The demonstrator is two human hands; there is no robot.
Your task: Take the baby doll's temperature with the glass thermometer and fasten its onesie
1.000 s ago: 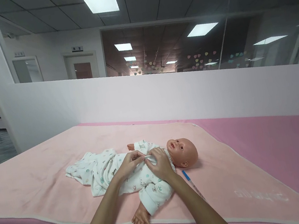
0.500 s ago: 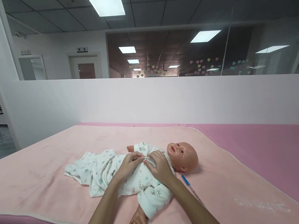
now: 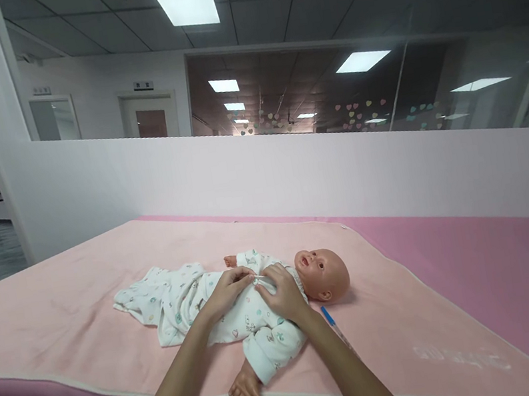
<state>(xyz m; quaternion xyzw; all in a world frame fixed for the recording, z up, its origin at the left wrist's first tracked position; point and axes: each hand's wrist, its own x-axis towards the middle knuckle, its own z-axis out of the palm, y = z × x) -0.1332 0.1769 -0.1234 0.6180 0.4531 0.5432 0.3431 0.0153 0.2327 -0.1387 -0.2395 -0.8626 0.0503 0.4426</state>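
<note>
A baby doll (image 3: 328,275) lies on its back with its head to the right, dressed in a white patterned baby gown (image 3: 237,321). My left hand (image 3: 229,290) rests on the doll's chest, its fingertips pinching the front of the gown. Just beside it, my right hand (image 3: 283,291) grips the cloth near the collar with thumb and fingers. A small raised white bit of the gown shows between the two sets of fingertips; whether it is a tie or an edge I cannot tell. One doll hand (image 3: 244,388) sticks out toward me at the bed's front edge.
A pen with a blue cap (image 3: 328,317) lies beside the doll's head, partly behind my right forearm. Under the doll spreads a peach blanket (image 3: 74,304) on a pink padded surface (image 3: 507,252). A low white wall (image 3: 239,168) runs along the back, with glass above it.
The view has shifted very slightly. Both hands keep their hold on the gown's front, with only a tiny shift at the fingertips. The doll and pen stay in place.
</note>
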